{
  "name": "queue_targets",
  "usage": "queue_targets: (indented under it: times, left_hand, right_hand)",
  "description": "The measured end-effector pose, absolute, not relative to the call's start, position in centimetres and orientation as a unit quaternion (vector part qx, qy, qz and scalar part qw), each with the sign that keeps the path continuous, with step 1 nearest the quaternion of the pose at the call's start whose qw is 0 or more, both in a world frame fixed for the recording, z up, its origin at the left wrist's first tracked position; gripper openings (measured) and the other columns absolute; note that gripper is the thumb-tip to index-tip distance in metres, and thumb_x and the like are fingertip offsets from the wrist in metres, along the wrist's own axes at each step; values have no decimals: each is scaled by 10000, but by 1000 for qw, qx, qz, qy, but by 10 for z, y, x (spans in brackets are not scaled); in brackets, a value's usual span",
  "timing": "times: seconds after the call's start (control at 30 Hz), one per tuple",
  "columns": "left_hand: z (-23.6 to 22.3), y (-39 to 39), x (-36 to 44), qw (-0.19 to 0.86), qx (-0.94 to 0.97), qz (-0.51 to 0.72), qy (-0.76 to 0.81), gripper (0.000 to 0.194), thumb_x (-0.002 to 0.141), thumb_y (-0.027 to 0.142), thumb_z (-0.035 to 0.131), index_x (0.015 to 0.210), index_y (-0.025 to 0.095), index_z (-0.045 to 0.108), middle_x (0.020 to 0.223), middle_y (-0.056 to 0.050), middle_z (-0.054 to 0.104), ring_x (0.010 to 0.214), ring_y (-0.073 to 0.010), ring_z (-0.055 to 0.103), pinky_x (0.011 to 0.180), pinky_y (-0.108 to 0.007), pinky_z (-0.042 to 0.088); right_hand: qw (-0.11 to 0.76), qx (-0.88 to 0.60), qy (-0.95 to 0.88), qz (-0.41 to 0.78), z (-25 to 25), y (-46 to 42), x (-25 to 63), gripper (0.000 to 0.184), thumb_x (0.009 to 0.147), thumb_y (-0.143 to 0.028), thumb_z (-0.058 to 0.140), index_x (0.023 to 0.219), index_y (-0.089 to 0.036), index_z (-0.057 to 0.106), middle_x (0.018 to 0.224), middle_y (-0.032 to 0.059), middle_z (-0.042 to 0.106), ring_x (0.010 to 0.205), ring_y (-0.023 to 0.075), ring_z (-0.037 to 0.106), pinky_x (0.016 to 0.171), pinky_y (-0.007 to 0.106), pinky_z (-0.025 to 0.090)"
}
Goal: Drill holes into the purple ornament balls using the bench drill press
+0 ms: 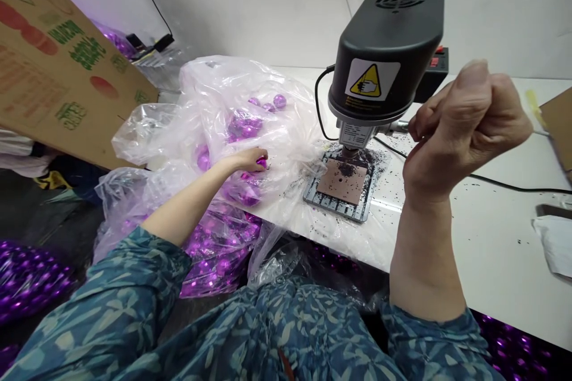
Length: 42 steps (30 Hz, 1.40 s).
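My left hand [251, 159] is closed around a small shiny purple ball [261, 162], over a clear plastic bag [201, 89] with several more purple balls [245, 125] in it. My right hand [469, 122] is a fist at the side of a black bench drill press [388, 41]. It grips the press's lever handle, of which a short metal piece [399, 126] shows; the fist hides the rest. Under the press head, a brown square board [342, 181] with a small dark hole lies on the slotted metal base [342, 208]. Dark shavings cover part of the board.
Dark shavings are scattered over the white table [482, 238]. A black cable [504, 189] runs right. A large cardboard box [58, 65] leans at the left. Bags of purple balls [31, 280] lie on the floor. A white packet [554, 241] sits at the right edge.
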<state>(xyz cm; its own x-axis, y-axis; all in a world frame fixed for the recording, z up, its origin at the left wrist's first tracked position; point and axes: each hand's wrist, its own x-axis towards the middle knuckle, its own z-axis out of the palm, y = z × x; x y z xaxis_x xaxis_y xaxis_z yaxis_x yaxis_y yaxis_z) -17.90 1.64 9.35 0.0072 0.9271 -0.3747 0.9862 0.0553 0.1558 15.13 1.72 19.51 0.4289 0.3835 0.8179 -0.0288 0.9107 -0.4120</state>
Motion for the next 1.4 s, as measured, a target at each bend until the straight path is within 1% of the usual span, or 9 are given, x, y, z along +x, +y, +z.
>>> queue_targets:
  times: [0.07, 0.2, 0.37, 0.53, 0.67, 0.9, 1.07, 1.23, 1.4]
  left_hand:
    - [96, 8, -168, 239, 713, 44, 658, 440, 834, 349, 770, 1238, 179, 742, 1158, -124, 765, 980, -260, 723, 834, -317, 564]
    - [94, -13, -131, 490, 637, 281, 525, 485, 954, 493, 681, 1364, 234, 689, 1211, -136, 769, 957, -239, 757, 818, -372, 630]
    - [76, -31, -85, 652, 506, 384, 414, 515, 949, 577, 722, 1345, 250, 695, 1270, -154, 768, 1008, -261, 782, 834, -419, 675]
    - [44, -26, -54, 606, 520, 429, 423, 680, 842, 598, 867, 1377, 232, 664, 1266, -151, 775, 885, -218, 773, 734, -357, 657]
    - [21, -12, -37, 551, 543, 461, 433, 741, 791, 645, 893, 1311, 175, 651, 1204, -148, 789, 974, -236, 772, 698, -296, 612]
    - [6, 4, -24, 506, 583, 461, 438, 655, 823, 558, 892, 1312, 178, 676, 1250, -150, 778, 1075, -254, 763, 898, -377, 633]
    - [7, 5, -19, 440, 638, 421, 471, 636, 840, 449, 888, 1366, 164, 669, 1242, -144, 763, 1008, -242, 751, 884, -379, 627]
    - [8, 5, -10, 330, 702, 411, 479, 545, 862, 389, 864, 1337, 185, 692, 1301, -131, 724, 1151, -260, 719, 955, -375, 613]
    - [-5, 3, 0, 330, 694, 439, 465, 550, 875, 364, 862, 1349, 184, 650, 1331, -140, 733, 1197, -263, 723, 1035, -410, 604]
  right_hand:
    - [825, -174, -523, 123, 195, 17, 151, 621, 892, -589, 706, 544, -218, 350, 459, -76, 351, 391, 47, 309, 425, 312, 210]
    - [825, -180, -524, 109, 196, 15, 149, 599, 905, -588, 680, 589, -217, 332, 468, -89, 329, 390, 34, 305, 421, 281, 216]
    - [795, -244, -552, 53, 191, 18, 152, 588, 982, -653, 518, 636, -249, 267, 497, -87, 283, 404, 38, 307, 440, 271, 246]
    - [775, -256, -575, 53, 186, 18, 157, 581, 1005, -649, 493, 657, -258, 240, 494, -83, 274, 410, 50, 316, 450, 280, 266]
    - [762, -275, -584, 55, 185, 15, 157, 578, 1008, -682, 434, 670, -265, 221, 513, -76, 271, 431, 55, 321, 457, 284, 283]
    - [758, -279, -586, 63, 182, 17, 157, 592, 999, -717, 423, 681, -267, 204, 551, -75, 234, 456, 57, 269, 485, 308, 292]
    - [758, -266, -591, 72, 181, 15, 157, 567, 1015, -680, 431, 681, -252, 267, 590, -68, 230, 488, 52, 276, 512, 292, 305]
    - [753, -299, -583, 54, 183, 12, 155, 600, 990, -736, 398, 679, -261, 205, 561, -72, 242, 466, 45, 276, 504, 298, 316]
    - [748, -301, -590, 37, 183, 12, 156, 574, 1016, -702, 367, 690, -260, 203, 568, -70, 251, 460, 43, 285, 492, 291, 315]
